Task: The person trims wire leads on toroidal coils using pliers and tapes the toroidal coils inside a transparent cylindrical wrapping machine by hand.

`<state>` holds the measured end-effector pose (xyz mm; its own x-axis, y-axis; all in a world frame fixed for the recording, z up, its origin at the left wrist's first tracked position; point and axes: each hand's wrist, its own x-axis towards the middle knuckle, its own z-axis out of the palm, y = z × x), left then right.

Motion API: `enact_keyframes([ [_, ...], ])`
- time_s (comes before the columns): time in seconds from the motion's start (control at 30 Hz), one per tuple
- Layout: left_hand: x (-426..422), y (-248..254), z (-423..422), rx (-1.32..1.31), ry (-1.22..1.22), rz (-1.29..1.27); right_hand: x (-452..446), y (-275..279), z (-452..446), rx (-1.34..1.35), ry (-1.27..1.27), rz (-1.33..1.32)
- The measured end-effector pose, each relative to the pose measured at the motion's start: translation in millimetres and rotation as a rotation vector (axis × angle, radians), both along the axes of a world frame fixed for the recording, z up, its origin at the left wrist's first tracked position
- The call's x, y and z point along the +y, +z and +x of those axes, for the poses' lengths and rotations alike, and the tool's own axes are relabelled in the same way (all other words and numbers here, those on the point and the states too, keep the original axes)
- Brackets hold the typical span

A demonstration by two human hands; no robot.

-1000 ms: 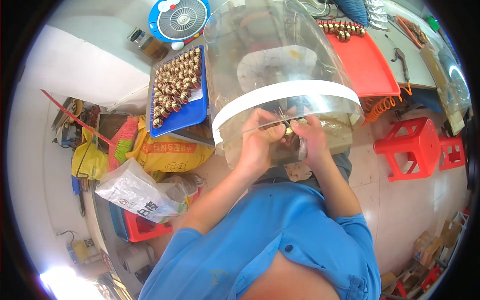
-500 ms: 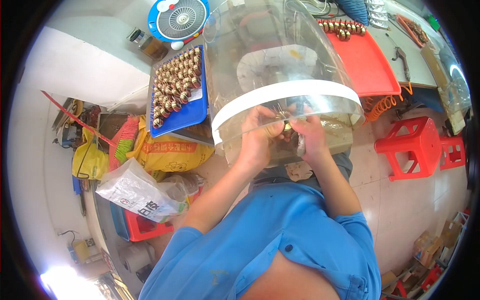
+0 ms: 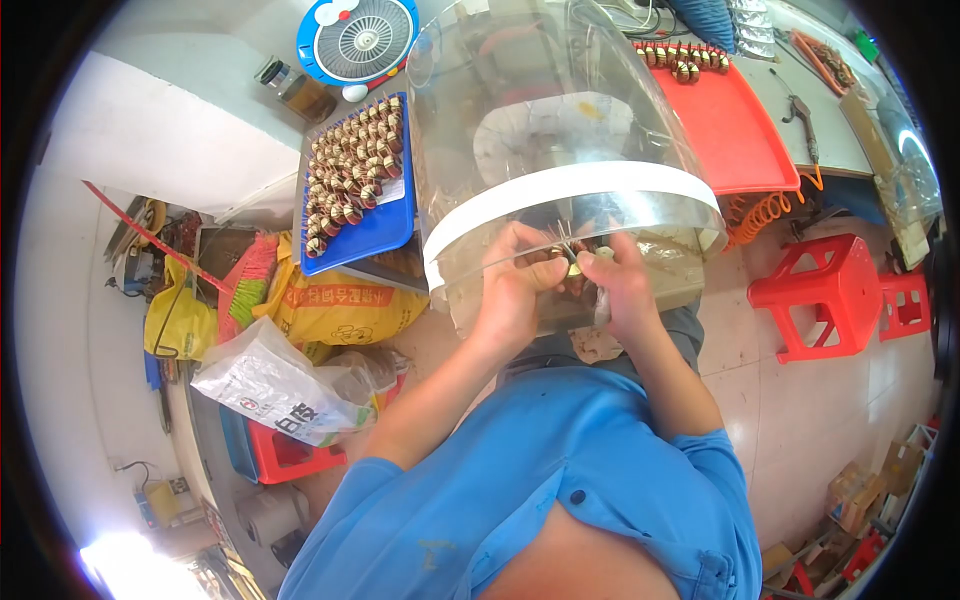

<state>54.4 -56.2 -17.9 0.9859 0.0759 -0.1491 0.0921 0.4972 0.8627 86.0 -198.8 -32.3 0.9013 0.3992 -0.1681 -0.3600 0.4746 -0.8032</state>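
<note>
Beneath the white-rimmed edge of a clear plastic hood (image 3: pixel 560 190), both hands meet around a small brown and cream wound piece (image 3: pixel 574 268) with thin wires sticking up. My left hand (image 3: pixel 516 290) pinches it from the left with thumb and fingers. On its right side, my right hand (image 3: pixel 628 282) is closed on it too, with something pale and whitish against the palm. The fingertips partly cover the piece. Many similar wound pieces (image 3: pixel 350 170) stand in rows on a blue tray (image 3: pixel 370 238) to the left of the hood.
A red tray (image 3: pixel 735 135) with several wound pieces lies right of the hood. A blue-framed fan (image 3: pixel 365 38) and a jar (image 3: pixel 300 90) are at the upper left. Red stools (image 3: pixel 830 295) stand at the right; bags (image 3: pixel 285 385) lie at the left.
The fingers have shifted slightly around the small piece, and its thin wires now show more clearly between the hands. The trays have not moved.
</note>
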Motion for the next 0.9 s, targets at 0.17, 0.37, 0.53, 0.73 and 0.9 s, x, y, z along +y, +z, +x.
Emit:
enact_keyframes([
  [0.17,-1,-2,-8,0.018,-0.022,-0.014,-4,-11,-6,-0.087,0.02,-0.002],
  [0.37,-4,6,-2,0.048,-0.055,-0.049,-9,1,-7,-0.174,0.037,-0.086],
  [0.53,0,-4,2,0.026,-0.09,-0.061,-5,0,-5,-0.156,0.007,-0.055],
  [0.73,-1,-6,6,0.001,-0.094,-0.043,-8,-4,-2,-0.081,0.032,-0.026],
  [0.9,-1,-3,7,0.009,-0.074,-0.02,-8,-4,-1,-0.003,0.029,0.011],
])
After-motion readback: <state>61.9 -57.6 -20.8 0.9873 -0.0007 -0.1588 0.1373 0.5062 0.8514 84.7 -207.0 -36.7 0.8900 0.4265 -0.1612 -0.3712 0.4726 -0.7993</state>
